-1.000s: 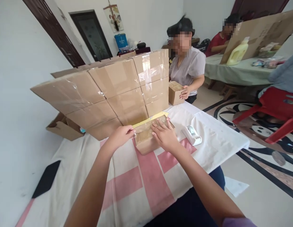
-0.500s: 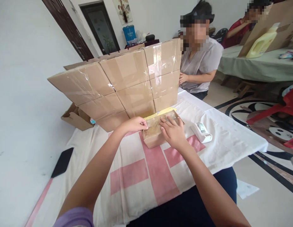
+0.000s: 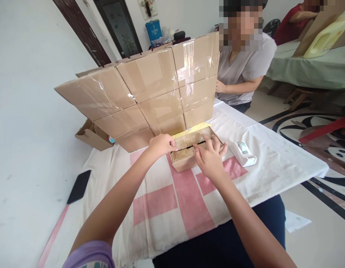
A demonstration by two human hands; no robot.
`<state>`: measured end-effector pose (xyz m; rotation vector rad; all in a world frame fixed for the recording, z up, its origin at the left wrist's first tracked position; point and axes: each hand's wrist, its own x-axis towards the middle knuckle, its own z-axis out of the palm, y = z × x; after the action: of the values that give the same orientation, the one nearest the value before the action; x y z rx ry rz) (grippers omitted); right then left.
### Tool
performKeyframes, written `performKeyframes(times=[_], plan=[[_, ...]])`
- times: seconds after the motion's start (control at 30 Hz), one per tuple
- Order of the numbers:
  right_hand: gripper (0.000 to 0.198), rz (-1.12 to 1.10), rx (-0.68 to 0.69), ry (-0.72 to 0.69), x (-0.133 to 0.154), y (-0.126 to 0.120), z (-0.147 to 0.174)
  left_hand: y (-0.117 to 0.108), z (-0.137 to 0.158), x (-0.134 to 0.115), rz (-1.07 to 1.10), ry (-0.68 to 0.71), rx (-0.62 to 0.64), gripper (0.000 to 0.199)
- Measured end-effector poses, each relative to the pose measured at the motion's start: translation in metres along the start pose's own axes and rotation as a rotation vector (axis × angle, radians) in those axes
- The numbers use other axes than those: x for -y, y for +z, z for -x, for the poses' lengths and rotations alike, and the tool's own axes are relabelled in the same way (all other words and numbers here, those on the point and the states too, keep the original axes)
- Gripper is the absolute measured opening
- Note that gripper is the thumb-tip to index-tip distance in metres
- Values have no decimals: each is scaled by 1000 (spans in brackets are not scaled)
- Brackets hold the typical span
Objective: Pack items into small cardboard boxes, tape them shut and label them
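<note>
A small cardboard box (image 3: 184, 163) with clear tape on its top lies on the cloth-covered table, and a dark gap runs along between its top flaps. My left hand (image 3: 162, 145) is closed, with thumb and fingers pinching the box's left end. Over the right part of the top, my right hand (image 3: 212, 158) has its fingers bent and spread, fingertips touching the flaps near the gap. A white tape dispenser (image 3: 244, 154) rests to the right of the box. Behind the box lies a flat yellow piece (image 3: 193, 129).
A large taped cardboard panel (image 3: 158, 95) stands upright across the table (image 3: 158, 238). An open cardboard box (image 3: 92, 137) sits at its left, and a black flat object (image 3: 79, 186) lies nearer the wall. Beyond the panel's right edge sits another person (image 3: 243, 74).
The top flaps have parted, so a dark gap now shows between them. My right hand's fingers have gone from lying flat to bent and lifted. My left hand stays at the left end.
</note>
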<state>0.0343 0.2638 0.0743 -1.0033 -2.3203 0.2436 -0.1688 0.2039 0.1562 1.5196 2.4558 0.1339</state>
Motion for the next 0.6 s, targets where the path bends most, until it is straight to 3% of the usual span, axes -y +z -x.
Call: performKeyframes(times=[0.1,0.2,0.37,0.5,0.6], plan=[[47,-115,-97,96,-13,4,6,2,-2,3,-10,-25,-38,22],[79,-391,-116,119,-47,15,2,5,-5,8,-10,-65,-91,29],[104,-753,223,205,-101,25,-18,11,-10,18,56,-136,-140,39],[108,-865,435,72,-110,20,-29,17,-13,25,140,-122,-152,38],[107,-891,457,14,-107,18,-28,19,-14,29,193,-86,-161,34]])
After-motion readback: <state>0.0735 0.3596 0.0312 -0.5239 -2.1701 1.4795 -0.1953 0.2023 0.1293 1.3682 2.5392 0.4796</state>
